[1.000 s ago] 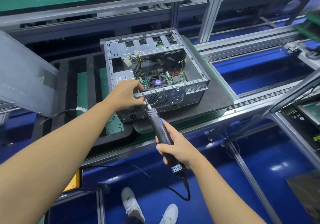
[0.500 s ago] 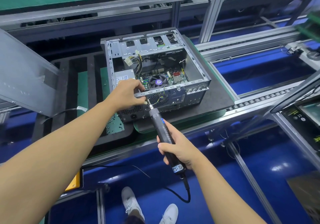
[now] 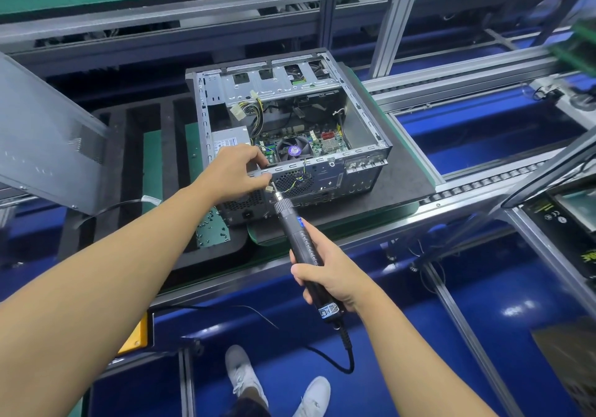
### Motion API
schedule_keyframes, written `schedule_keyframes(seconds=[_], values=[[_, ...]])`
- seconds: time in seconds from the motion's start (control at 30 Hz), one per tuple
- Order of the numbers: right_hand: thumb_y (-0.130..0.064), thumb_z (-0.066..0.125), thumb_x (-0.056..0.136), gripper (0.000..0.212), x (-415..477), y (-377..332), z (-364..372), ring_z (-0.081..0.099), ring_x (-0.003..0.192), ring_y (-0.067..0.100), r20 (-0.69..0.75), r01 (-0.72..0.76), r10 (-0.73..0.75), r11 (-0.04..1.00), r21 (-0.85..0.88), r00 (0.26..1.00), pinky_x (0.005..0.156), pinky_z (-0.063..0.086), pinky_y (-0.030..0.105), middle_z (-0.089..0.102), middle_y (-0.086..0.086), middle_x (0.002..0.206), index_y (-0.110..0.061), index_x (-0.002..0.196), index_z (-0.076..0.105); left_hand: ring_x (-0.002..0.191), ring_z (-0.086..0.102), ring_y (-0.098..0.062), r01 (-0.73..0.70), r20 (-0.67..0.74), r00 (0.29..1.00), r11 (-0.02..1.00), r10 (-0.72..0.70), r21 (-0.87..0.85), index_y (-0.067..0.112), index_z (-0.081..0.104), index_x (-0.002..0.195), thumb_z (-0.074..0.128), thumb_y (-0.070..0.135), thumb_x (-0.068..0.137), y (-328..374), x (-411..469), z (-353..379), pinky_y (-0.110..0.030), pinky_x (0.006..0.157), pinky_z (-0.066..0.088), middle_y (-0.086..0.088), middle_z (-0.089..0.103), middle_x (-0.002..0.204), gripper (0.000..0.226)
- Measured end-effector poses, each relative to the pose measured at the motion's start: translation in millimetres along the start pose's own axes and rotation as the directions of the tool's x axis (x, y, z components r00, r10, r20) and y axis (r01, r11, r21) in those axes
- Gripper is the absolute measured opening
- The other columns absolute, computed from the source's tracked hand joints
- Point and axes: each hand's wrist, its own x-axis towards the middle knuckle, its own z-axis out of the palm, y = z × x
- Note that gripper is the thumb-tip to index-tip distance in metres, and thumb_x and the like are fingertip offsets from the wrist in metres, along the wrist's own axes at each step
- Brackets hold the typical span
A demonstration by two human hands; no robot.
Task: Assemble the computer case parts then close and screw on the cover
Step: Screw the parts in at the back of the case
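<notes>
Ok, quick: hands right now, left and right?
Left hand: fingers curled over the rear rim of the open grey metal computer case.
Right hand: grips the black corded electric screwdriver.

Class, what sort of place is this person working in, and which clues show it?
Probably a factory assembly line for computers: an open case on a pallet on a roller conveyor, a corded screwdriver at its rear, loose screws beside it.

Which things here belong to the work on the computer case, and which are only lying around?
Job in hand:
- computer case, its rim gripped by the left hand
- electric screwdriver in the right hand
- cover panel
- loose screws

Lying about:
- black foam tray
- labelled black unit, far right
</notes>
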Motion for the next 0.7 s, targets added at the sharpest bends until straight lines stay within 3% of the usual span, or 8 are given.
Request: schedule_keyframes(seconds=[0.23,0.47,0.7], values=[[-0.013,0.071,0.084,0.082,-1,-2,2,0.057,0.073,0.018,-0.005,0.007,-0.007,1.000,-0.011,1.000,0.058,0.054,0.035,0.062,-0.004,0.094,-0.058,0.146,0.040,0.093,0.060,-0.016,0.011,-0.012,1.000,1.000,-0.011,-0.010,0.018,0.068,0.098,0.073,0.029,0.083,-2,1,2,-0.028,0.084,0.049,0.004,0.066,0.099,0.019],[-0.011,0.071,0.085,0.085,-4,-9,6,0.057,0.073,0.020,-0.016,-0.009,0.009,1.000,0.001,1.000,0.058,0.055,0.037,0.062,0.000,0.094,-0.050,0.152,0.036,0.094,0.060,-0.016,0.026,0.015,1.000,1.000,-0.026,-0.015,0.021,0.068,0.099,0.076,0.025,0.079,-5,1,1,-0.035,0.089,0.051,0.003,0.065,0.102,0.022],[-0.010,0.069,0.086,0.075,-6,-16,13,0.054,0.074,0.022,0.013,0.000,-0.001,0.997,0.075,1.000,0.054,0.054,0.034,0.058,0.005,0.091,-0.044,0.148,0.043,0.092,0.060,-0.018,-0.013,0.010,1.000,1.000,0.013,0.026,0.016,0.068,0.101,0.077,0.022,0.078,-3,0,1,-0.037,0.088,0.051,0.001,0.066,0.100,0.026]])
